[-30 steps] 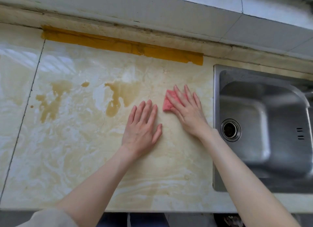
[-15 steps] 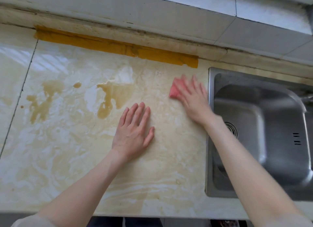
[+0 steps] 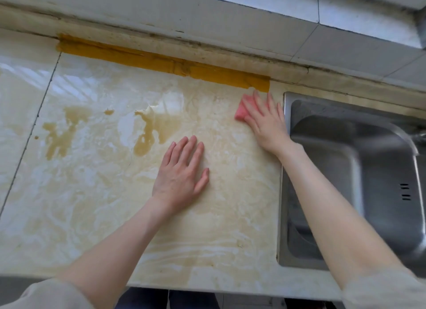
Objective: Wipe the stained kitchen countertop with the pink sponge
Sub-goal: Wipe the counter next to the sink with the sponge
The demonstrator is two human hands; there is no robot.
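The cream marble countertop [image 3: 96, 207] carries brown stains: one puddle [image 3: 152, 131] near the middle and a smeared patch [image 3: 60, 135] further left. The pink sponge [image 3: 241, 110] lies far back on the counter, close to the sink's left rim, mostly hidden under my right hand [image 3: 265, 122]. That hand presses on it with straight, spread fingers. My left hand [image 3: 182, 172] rests flat on the counter, palm down, to the right of the middle puddle and apart from the sponge.
A steel sink [image 3: 359, 175] fills the right side, its rim right beside my right hand. A strip of yellow-brown tape [image 3: 161, 62] runs along the back edge under the tiled wall [image 3: 230, 16]. A seam [image 3: 30, 133] crosses the counter at left.
My right hand has slid the sponge away from me and to the right, toward the tape's end and the sink rim. My left hand has stayed flat in place.
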